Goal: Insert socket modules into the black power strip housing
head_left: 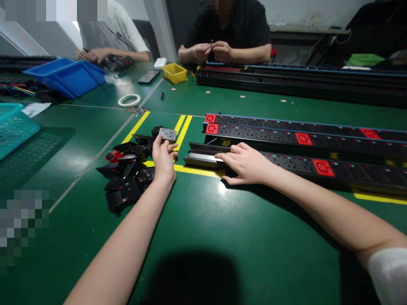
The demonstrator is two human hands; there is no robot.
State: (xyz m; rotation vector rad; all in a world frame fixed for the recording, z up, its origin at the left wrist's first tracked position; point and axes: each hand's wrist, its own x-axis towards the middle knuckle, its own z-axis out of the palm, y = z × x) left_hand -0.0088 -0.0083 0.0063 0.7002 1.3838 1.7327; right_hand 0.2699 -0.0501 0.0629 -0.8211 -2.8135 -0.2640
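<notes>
My left hand [164, 159] is at the right side of a pile of black socket modules [124, 188], its fingers spread. Its fingertips meet the lower edge of a socket module [168, 134] whose face shines grey in the light; I see no firm grip. Across the near black rail [203, 160] lies my right hand [246, 165], index finger pointing left and thumb apart on the near side. The rail's left end is an open channel. Right of the hand it carries black sockets and a red socket [323, 167]. My palm hides the part between.
Two filled socket strips [260, 132] lie just beyond the rail, with longer strips [286, 87] farther back. White tape roll [129, 100], yellow bin [174, 74], blue bin [68, 78] and teal basket [15, 127] stand leftward. Two people sit across the green table [203, 237].
</notes>
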